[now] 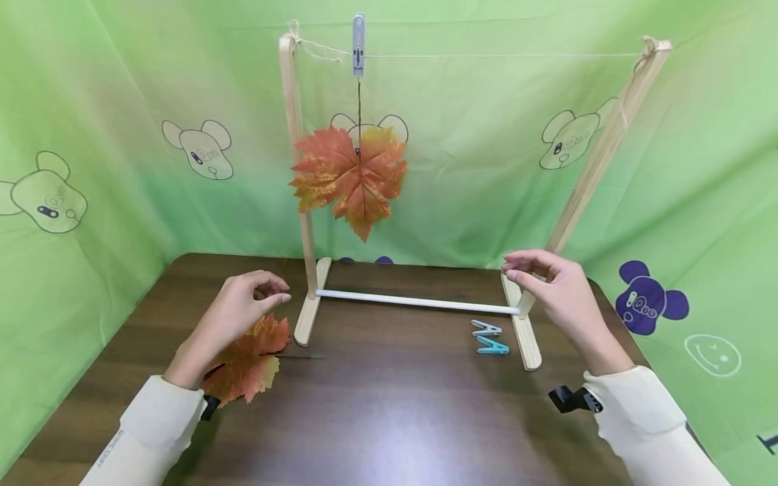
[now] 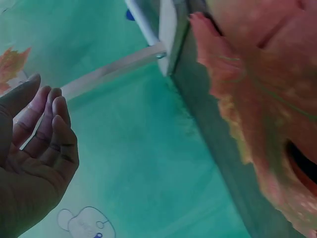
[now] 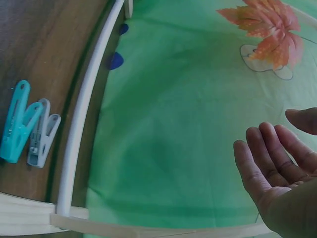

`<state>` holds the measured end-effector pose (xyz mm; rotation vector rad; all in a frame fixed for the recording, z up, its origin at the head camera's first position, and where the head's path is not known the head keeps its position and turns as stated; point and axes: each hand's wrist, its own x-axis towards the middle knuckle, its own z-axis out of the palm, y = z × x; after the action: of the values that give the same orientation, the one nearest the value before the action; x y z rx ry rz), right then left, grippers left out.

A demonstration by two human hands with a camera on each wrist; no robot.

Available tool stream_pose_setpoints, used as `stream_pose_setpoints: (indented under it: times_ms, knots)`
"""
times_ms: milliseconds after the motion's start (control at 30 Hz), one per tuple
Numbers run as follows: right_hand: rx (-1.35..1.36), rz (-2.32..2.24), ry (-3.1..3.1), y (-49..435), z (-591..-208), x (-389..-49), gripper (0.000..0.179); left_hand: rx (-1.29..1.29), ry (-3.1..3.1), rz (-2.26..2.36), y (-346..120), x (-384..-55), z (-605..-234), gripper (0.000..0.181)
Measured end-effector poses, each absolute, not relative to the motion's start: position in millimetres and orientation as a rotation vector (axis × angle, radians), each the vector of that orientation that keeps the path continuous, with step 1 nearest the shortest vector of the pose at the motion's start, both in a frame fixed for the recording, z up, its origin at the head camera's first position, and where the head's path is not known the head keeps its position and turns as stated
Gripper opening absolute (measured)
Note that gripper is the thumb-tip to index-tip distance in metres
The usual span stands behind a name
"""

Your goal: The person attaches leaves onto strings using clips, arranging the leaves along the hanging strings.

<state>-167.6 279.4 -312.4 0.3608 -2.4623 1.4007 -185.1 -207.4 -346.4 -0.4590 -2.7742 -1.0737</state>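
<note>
An orange maple leaf (image 1: 352, 179) hangs by its stem from a grey clothespin (image 1: 359, 46) on the string of a wooden frame. My left hand (image 1: 248, 302) hovers over the left of the table, fingers loosely bent and holding nothing. Partly beneath that arm lies a second maple leaf (image 1: 246, 361), its stem pointing right. At the right, my right hand (image 1: 556, 283) is raised before the right post, with relaxed fingers and nothing in them. Below and left of it, a blue clothespin (image 3: 19, 124) and a grey clothespin (image 3: 43, 134) lie on the table.
The frame has a left post (image 1: 293, 135), a right post (image 1: 602, 162) and a white crossbar (image 1: 419, 302) low between its wooden feet. A thin string (image 1: 498, 56) spans the top. Behind the brown table (image 1: 389, 405) hangs a green printed cloth (image 1: 474, 169).
</note>
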Motion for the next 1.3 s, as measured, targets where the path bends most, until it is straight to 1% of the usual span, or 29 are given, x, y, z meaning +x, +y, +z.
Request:
stream_pose_setpoints:
  times_ms: [300, 500, 700, 900, 1300]
  knots:
    - [0.353, 1.392, -2.51, 282.5, -327.7, -168.4, 0.018, -0.496, -2.866, -1.051, -215.2, -185.8, -357.6, 0.009]
    - [0.37, 1.345, -2.578, 284.5, -338.2, -167.9, 0.023, -0.514, -2.929, -1.054, -216.3, -186.4, -366.0, 0.01]
    - [0.347, 1.328, -2.624, 286.3, -347.0, -168.3, 0.022, -0.523, -3.003, -1.069, -217.0, -184.9, -372.1, 0.005]
    - [0.306, 1.347, -2.685, 287.5, -356.5, -168.0, 0.025, -0.554, -3.056, -1.062, -219.5, -183.9, -379.6, 0.004]
    - [0.249, 1.322, -2.754, 290.5, -377.9, -174.5, 0.027, -0.576, -3.098, -1.241, -223.2, -185.5, -394.8, 0.005]
